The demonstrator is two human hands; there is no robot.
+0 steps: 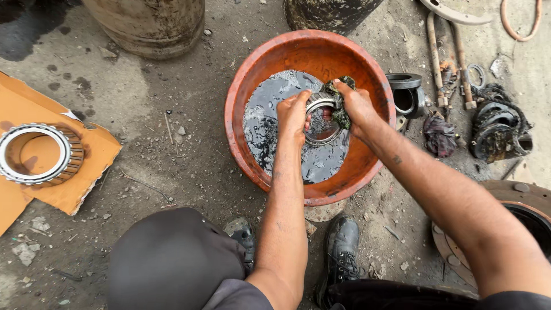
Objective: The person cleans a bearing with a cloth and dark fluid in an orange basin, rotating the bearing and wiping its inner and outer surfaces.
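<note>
Orange basin point(270, 57) of dark liquid holds my work: left hand point(293, 112) grips the metal ring point(319, 123) over it, right hand point(356, 106) clenches a rag point(340, 103) against the ring.

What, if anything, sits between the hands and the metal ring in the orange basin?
For the left hand, nothing: it grips the metal ring bare, over the dark liquid in the orange basin. The right hand presses a dark green rag against the ring, so cloth lies between them.
</note>
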